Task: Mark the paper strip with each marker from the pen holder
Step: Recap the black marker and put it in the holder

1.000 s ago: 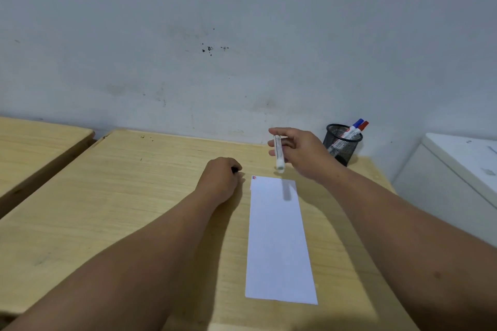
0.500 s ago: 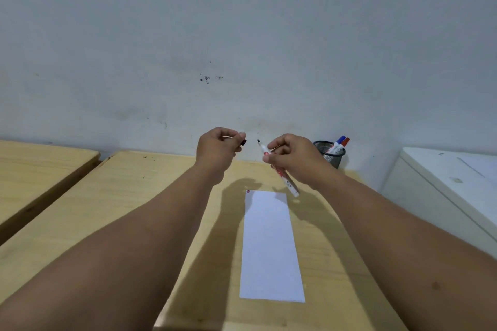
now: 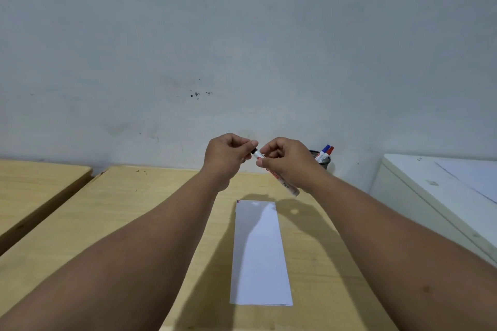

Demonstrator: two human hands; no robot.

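Observation:
A white paper strip (image 3: pixel 259 252) lies lengthwise on the wooden desk (image 3: pixel 121 223), with small marks at its far left corner. Above its far end my right hand (image 3: pixel 289 162) holds a white marker (image 3: pixel 287 186), tail pointing down and right. My left hand (image 3: pixel 228 154) pinches the black cap (image 3: pixel 254 151) against the marker's tip end. Behind my right hand stands a black mesh pen holder (image 3: pixel 324 160) with a blue and a red marker (image 3: pixel 326 152) sticking out.
A second wooden desk (image 3: pixel 35 185) sits at the left, separated by a gap. A white cabinet (image 3: pixel 443 191) stands to the right of the desk. A grey wall is close behind.
Both hands rose from the desk and came together. The left hand's black cap, apart from the marker tip half a second ago, now meets it.

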